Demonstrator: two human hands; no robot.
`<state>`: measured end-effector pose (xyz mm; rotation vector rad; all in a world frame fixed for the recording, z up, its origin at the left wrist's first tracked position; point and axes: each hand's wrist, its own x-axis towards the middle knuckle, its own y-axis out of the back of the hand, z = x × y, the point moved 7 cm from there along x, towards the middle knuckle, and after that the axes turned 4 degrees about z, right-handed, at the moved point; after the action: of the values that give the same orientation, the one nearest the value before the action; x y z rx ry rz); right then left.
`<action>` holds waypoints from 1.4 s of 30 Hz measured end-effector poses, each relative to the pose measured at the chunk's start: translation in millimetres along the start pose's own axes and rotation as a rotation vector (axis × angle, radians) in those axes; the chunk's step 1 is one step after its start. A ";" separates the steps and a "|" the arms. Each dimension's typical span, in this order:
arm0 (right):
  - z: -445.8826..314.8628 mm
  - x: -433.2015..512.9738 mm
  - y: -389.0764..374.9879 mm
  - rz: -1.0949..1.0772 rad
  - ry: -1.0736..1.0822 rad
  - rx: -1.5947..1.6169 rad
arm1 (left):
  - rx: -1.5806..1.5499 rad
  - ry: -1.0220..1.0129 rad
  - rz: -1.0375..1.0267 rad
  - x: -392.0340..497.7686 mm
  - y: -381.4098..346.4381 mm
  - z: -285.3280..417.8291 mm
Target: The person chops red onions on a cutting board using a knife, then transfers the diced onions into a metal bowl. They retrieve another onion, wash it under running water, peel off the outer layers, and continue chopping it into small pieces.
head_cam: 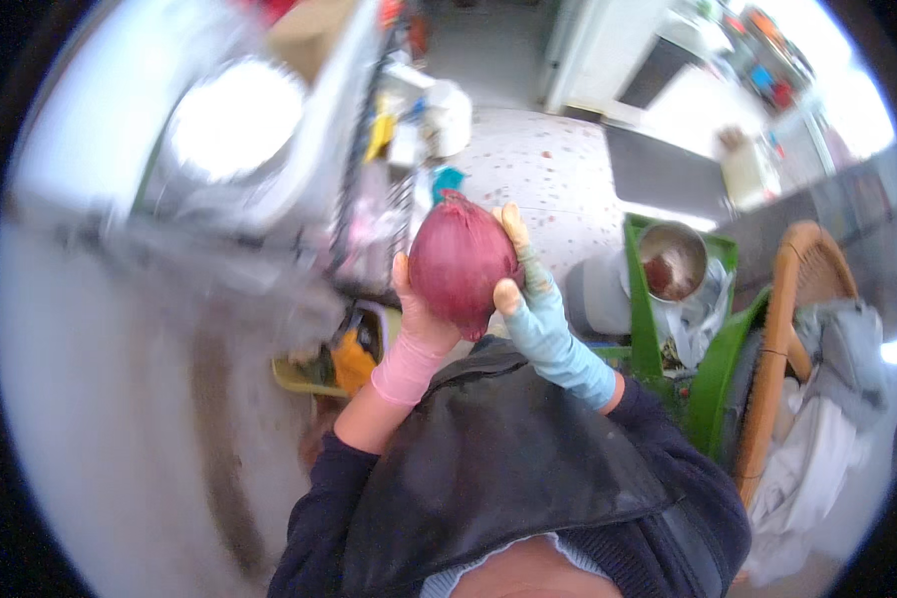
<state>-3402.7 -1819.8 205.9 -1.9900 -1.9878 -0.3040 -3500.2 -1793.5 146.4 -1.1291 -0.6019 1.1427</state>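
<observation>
A large red onion [460, 261] is held up in front of my chest between both hands, its dry tuft pointing away from me. My left hand [424, 325], in a pink glove, cups it from the left and below. On the right side, my right hand [542, 321] grips it in a light blue glove with tan fingertips, the thumb apart from the raised fingers. The skin of the onion looks whole. A black apron [523, 456] covers my front beneath the hands.
At right, a steel bowl [673, 258] with reddish residue sits by green plastic panels [643, 299] and a grey bucket [598, 295]. A wicker chair [774, 351] holds cloth. A yellowish basket [306, 380] lies left. Small bits litter the pale floor [508, 149].
</observation>
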 end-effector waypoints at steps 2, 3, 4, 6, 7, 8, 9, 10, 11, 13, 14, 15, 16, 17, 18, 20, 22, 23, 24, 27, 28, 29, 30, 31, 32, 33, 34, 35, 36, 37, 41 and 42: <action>2.4 31.2 59.4 0.227 0.060 -0.074 | 0.125 0.138 -0.028 61.2 -19.5 -30.3; 2.7 42.8 84.7 0.300 0.071 -0.104 | 0.188 0.169 -0.059 89.4 -30.1 -45.0; 3.7 52.5 107.0 0.363 0.070 -0.140 | 0.218 0.201 -0.069 113.9 -37.7 -58.2; 10.2 64.3 153.1 0.514 -0.004 -0.215 | 0.300 0.254 -0.057 158.9 -47.7 -83.6; 15.4 66.8 176.2 0.603 -0.073 -0.252 | 0.369 0.294 -0.063 177.6 -51.3 -96.7; 14.2 79.3 195.6 0.654 0.010 -0.388 | 0.442 0.326 -0.081 197.8 -56.5 -108.7; 12.3 88.3 212.9 0.704 0.091 -0.527 | 0.518 0.357 -0.103 217.8 -61.8 -119.6; 17.9 91.4 230.0 0.765 0.050 -0.586 | 0.541 0.444 -0.133 233.5 -65.1 -131.9; 25.0 93.0 245.8 0.826 0.001 -0.643 | 0.519 0.541 -0.193 248.2 -69.0 -143.5; 37.2 105.5 284.2 0.943 -0.068 -0.752 | 0.440 0.737 -0.326 287.0 -85.7 -170.1; 41.5 116.1 302.2 1.007 -0.105 -0.903 | 0.314 0.760 -0.387 305.7 -98.1 -182.9; 48.5 129.9 319.2 1.025 -0.126 -0.938 | 0.407 0.770 -0.419 328.8 -102.1 -194.5; 53.1 142.1 333.9 1.046 -0.145 -0.970 | 0.418 0.787 -0.481 348.5 -109.7 -203.7; 58.7 157.3 347.1 1.070 -0.167 -1.002 | 0.429 0.806 -0.542 369.6 -117.0 -210.7; 60.5 173.0 360.3 1.148 -0.106 -0.924 | 0.429 0.900 -0.452 393.2 -117.0 -217.5; 67.7 207.1 399.4 1.310 -0.046 -0.656 | 0.416 0.957 -0.530 442.5 -138.9 -230.6; 81.9 231.5 422.3 1.382 0.000 -0.216 | 0.393 1.021 -0.501 477.3 -145.5 -232.7; 88.2 245.4 438.2 1.409 -0.081 -0.156 | 0.401 1.032 -0.466 499.6 -150.9 -237.1; 92.6 258.0 452.6 1.414 -0.118 -0.084 | 0.381 1.051 -0.450 519.9 -156.1 -240.3; 107.7 279.3 487.3 1.461 -0.115 0.170 | 0.472 1.110 -0.474 564.5 -166.5 -252.3; 110.9 281.3 500.4 1.528 -0.136 0.176 | 0.512 1.108 -0.516 583.3 -175.9 -262.6; 114.2 282.6 514.8 1.587 -0.147 0.208 | 0.533 1.111 -0.561 598.4 -185.5 -273.6; 111.3 286.4 532.0 1.561 -0.135 0.136 | 0.557 1.112 -0.602 610.3 -194.7 -285.9; 110.6 289.5 548.4 1.551 -0.147 0.078 | 0.575 1.113 -0.643 622.9 -202.5 -297.6; 111.3 292.5 565.0 1.539 -0.162 0.021 | 0.630 1.106 -0.641 637.6 -206.4 -311.5; 114.3 296.8 582.3 1.508 -0.219 -0.053 | 0.646 1.110 -0.666 651.2 -212.3 -326.0; 117.7 301.6 600.9 1.472 -0.270 -0.125 | 0.658 1.110 -0.696 665.4 -218.6 -341.0; 122.1 307.5 620.0 1.433 -0.318 -0.195 | 0.657 1.105 -0.731 680.2 -225.1 -356.8; 127.9 315.4 637.3 1.376 -0.319 -0.171 | 0.636 1.153 -0.656 695.0 -226.7 -373.5; 134.9 321.0 654.4 1.406 -0.319 -0.172 | 0.605 1.193 -0.585 708.3 -229.1 -390.0; 153.3 376.4 738.2 1.374 -0.318 -0.270 | 0.614 1.196 -0.381 786.8 -260.7 -462.1; 155.8 395.8 760.4 1.376 -0.280 -0.257 | 0.606 1.127 -0.458 804.3 -278.8 -476.6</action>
<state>-2649.2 -1385.5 152.7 -3.1002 -0.2912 0.0791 -2702.9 -1232.8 105.1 -0.8515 0.3530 0.1418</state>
